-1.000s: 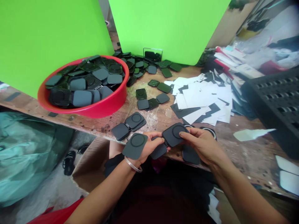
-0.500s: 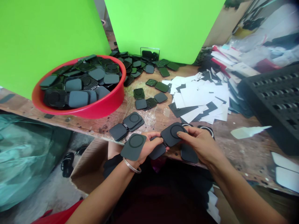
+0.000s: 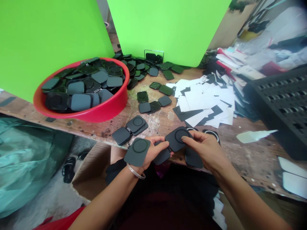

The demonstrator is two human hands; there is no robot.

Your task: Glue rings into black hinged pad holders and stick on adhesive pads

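A dark folding wireless charger (image 3: 177, 138) with square, hinged panels is held between my two hands at the table's front edge. My left hand (image 3: 153, 151) is closed on its lower panel (image 3: 161, 157), thumb on top. Against the thumb side of that hand rests a dark rounded square with a ring mark (image 3: 137, 151); how it is held is hidden. My right hand (image 3: 203, 145) pinches the upper, ring-marked panel at its right side, thumb on the face. Below the right hand lies another dark panel (image 3: 193, 158). An opened charger (image 3: 130, 129) sits left of my hands.
A red basin (image 3: 105, 111) heaped with chargers stands on the left, with more piled behind it. White and dark sheets (image 3: 201, 99) spread at centre right. A translucent nozzle-tipped bottle (image 3: 254, 136) and a black slotted tray (image 3: 280, 108) are on the right. Green boards (image 3: 168, 28) stand behind.
Almost nothing differs. My left thumb has shifted very slightly to the right along the charger; both hands keep their hold.
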